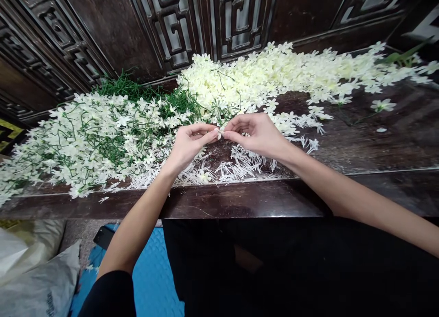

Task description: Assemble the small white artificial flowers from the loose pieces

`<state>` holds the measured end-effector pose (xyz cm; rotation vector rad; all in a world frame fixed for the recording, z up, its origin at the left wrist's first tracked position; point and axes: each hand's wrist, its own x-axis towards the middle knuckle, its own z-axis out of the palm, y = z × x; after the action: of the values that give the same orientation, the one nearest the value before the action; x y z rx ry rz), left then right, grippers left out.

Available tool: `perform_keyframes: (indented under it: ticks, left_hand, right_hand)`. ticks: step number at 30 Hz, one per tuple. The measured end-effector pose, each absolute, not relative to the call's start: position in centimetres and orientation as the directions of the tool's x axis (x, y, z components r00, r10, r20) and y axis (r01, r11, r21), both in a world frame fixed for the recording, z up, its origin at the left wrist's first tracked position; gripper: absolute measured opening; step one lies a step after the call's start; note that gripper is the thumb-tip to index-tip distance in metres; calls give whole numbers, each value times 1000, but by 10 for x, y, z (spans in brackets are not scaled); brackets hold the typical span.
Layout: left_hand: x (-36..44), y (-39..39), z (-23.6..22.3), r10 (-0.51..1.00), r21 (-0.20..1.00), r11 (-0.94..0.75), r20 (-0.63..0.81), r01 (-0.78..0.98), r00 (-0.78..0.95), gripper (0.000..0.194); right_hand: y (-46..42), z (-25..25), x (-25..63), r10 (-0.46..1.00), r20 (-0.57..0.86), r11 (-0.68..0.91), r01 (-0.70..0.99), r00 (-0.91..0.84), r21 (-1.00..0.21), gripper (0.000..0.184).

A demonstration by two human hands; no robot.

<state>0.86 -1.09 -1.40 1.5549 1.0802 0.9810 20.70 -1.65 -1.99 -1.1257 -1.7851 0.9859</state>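
Note:
Between my two hands, over the middle of the dark wooden bench, is a small white artificial flower [220,133]. My left hand [192,142] pinches it from the left with thumb and forefinger. From the right, my right hand [255,132] pinches at the same flower, its fingertips almost touching the left ones. Beneath my hands lie many thin white stamen pieces [240,166]. A heap of white flowers with green stems [113,134] spreads to the left. Behind my hands and to the right is a long pile of cream flower heads [260,77].
Green plastic stems [123,86] are bunched at the back left. A single flower [382,105] lies apart on the right of the wooden bench [384,148]. Carved dark panels [174,24] rise behind. Below left are sacks [41,280], a phone [103,237] and a blue mat [152,271].

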Motion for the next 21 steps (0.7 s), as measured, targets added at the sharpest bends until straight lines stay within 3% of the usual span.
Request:
perform_keyframes:
  ticks: [6, 16, 21]
  left_hand:
    - [10, -11, -12, 953, 989, -109, 76, 99, 294, 13]
    - [11, -13, -12, 952, 952, -190, 118, 241, 281, 15]
    - [9, -13, -12, 950, 964, -159, 90, 215, 299, 16]
  right_hand:
    - [-16, -20, 207, 920, 248, 341, 308, -304, -888, 13]
    - [-20, -19, 206, 898, 282, 369, 229, -339, -901, 14]
    - [-19, -22, 207, 889, 314, 396, 217, -332, -892, 15]
